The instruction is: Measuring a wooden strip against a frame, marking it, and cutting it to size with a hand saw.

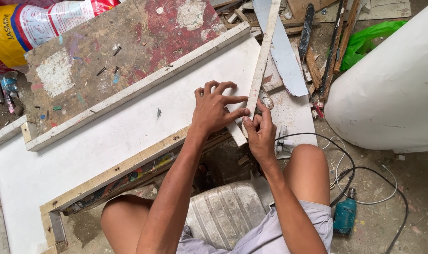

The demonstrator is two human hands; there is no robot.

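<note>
The right hand (pixel 260 131) is pinching the near end of a long, narrow white wooden strip (pixel 262 54) between thumb and curled fingers, a tight closed grip at the strip's lower tip. The left hand (pixel 214 108) is lying just beside it with fingers spread, its fingertips (pixel 242 112) pressing against the side of the same strip and its palm resting on the white panel (pixel 106 141) beneath; this hand is steadying rather than clasping. The strip is running steeply upward from the hands, crossing the panel's far corner and reaching the scrap wood pile (pixel 317 42) at the top. A wooden frame rail (pixel 138 84) is edging the panel, with a paint-stained board (pixel 129 37) lying beyond it. To the right, a teal power drill (pixel 344 215) is sitting on the floor near the person's knee, its black cable (pixel 388 188) looping around it, beside a large white curved object (pixel 392 89)
</note>
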